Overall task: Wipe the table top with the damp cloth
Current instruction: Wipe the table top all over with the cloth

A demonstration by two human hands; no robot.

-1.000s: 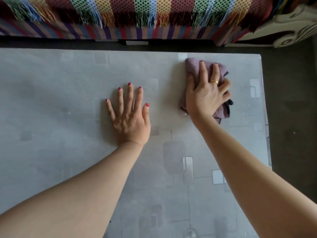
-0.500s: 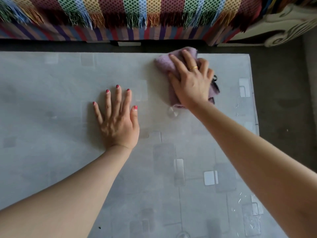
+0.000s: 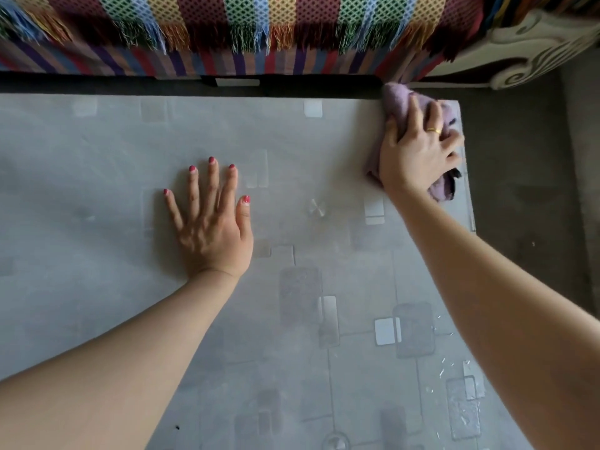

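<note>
Table (image 3: 97,157): grey patterned top, fills most of view. Left hand (image 3: 212,227) lies flat near centre, palm down, fingers straight and spread, arm extended. Right hand (image 3: 418,151) at the far right corner, fingers curled over the bunched cloth (image 3: 394,99), pressing it down.

The table top (image 3: 97,157) is covered in pale grey, patterned with rounded rectangles in lighter and darker grey joined by thin lines. The cloth (image 3: 394,102) is coloured a soft lilac, with a small dark patch shown at its near edge, possibly a label. The nails of the left hand (image 3: 214,228) are painted red-pink. A gold ring is worn on the right hand (image 3: 415,157). The throw (image 3: 259,17) is striped in maroon, green, blue and yellow diamond mesh, with matching fringe. The floor (image 3: 526,157) is shown dark grey.
</note>
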